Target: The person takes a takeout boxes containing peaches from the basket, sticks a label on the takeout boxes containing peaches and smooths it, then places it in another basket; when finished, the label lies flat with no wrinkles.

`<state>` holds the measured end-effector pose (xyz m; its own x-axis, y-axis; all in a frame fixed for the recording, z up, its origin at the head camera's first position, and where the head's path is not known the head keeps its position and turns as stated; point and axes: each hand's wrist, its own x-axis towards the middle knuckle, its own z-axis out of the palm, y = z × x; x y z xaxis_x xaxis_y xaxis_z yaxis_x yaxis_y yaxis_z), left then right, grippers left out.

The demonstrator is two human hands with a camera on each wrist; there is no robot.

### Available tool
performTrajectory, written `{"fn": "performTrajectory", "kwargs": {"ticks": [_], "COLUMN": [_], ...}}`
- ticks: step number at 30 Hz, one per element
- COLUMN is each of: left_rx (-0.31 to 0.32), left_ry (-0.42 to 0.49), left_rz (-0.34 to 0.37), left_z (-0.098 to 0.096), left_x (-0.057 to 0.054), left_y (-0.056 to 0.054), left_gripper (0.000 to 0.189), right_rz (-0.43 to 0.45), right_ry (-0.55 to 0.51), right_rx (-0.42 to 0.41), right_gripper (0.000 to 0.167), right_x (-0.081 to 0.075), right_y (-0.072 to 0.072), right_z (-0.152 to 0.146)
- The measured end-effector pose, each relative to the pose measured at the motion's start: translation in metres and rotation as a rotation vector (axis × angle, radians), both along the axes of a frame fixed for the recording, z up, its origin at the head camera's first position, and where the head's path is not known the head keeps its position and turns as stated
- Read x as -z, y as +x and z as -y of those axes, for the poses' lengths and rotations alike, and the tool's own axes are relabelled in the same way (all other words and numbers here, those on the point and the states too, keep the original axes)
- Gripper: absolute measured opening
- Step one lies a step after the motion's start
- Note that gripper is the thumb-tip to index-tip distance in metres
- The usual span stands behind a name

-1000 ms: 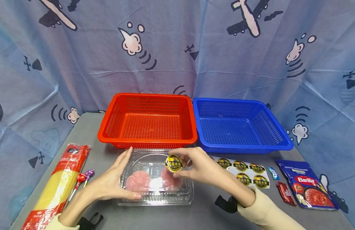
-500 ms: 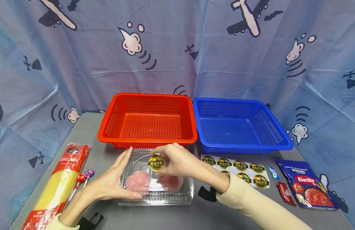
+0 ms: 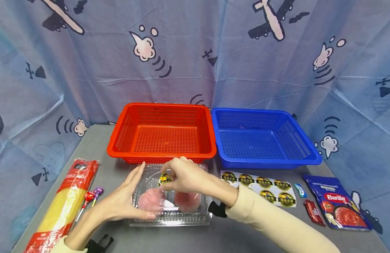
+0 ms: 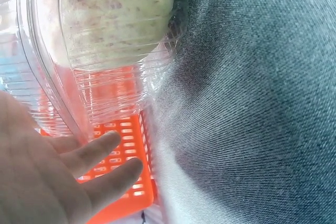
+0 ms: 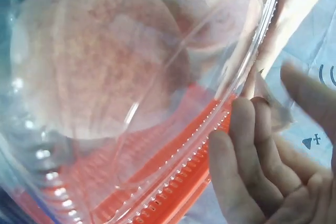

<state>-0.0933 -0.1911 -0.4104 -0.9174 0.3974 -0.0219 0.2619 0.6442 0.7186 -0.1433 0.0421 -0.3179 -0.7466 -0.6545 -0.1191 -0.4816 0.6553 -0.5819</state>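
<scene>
A clear plastic clamshell box (image 3: 173, 219) with two pinkish peaches (image 3: 151, 199) inside lies in front of the red basket. My left hand (image 3: 125, 198) steadies its left side, fingers straight and spread, thumb along the front. In the left wrist view, those fingers (image 4: 113, 179) extend beside the box's ribbed wall. My right hand (image 3: 187, 175) pinches a round black-and-yellow sticker (image 3: 164, 179) between thumb and index finger, close over the lid's middle. Part of the sticker is hidden behind the fingertips; only its pale underside (image 5: 274, 103) shows in the right wrist view.
Behind the box stand a red basket (image 3: 161, 154) and a blue basket (image 3: 267, 161). A sticker sheet (image 3: 256, 186), a mint packet (image 3: 300, 190), a red wrapped snack (image 3: 313, 212) and a sauce pouch (image 3: 337, 203) lie right. At left are packaged noodles (image 3: 65, 200) and two lollipops (image 3: 90, 196).
My right hand has carried the sticker leftward from the box's right part to the lid's middle, and its fingers now cover more of it. The left hand stays in place.
</scene>
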Motion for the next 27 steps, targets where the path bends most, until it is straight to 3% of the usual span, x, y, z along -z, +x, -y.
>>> {"fn": "performTrajectory", "kwargs": {"ticks": [3, 7, 14, 21, 25, 27], "left_rx": [-0.004, -0.004, 0.001, -0.002, 0.003, 0.003], "left_ry": [0.001, 0.005, 0.008, 0.005, 0.008, 0.010], "left_rz": [0.006, 0.011, 0.003, -0.005, -0.015, -0.023], "left_z": [0.000, 0.001, 0.000, 0.000, 0.000, 0.000], "left_x": [0.000, 0.000, 0.001, 0.001, 0.002, 0.003], "left_y": [0.000, 0.000, 0.000, 0.000, -0.001, -0.001], "left_gripper": [0.144, 0.143, 0.143, 0.144, 0.144, 0.144], "right_rz": [0.001, 0.010, -0.063, -0.070, -0.161, -0.249], "right_ry": [-0.021, 0.010, 0.089, 0.125, 0.249, 0.342], "right_rx": [0.064, 0.121, 0.110, 0.112, 0.109, 0.103], "right_gripper": [0.032, 0.030, 0.016, 0.048, 0.035, 0.027], "right_x": [0.001, 0.002, 0.003, 0.008, 0.010, 0.011], "right_y": [-0.001, -0.001, -0.005, -0.007, -0.004, -0.001], "right_z": [0.004, 0.011, 0.019, 0.023, 0.027, 0.030]}}
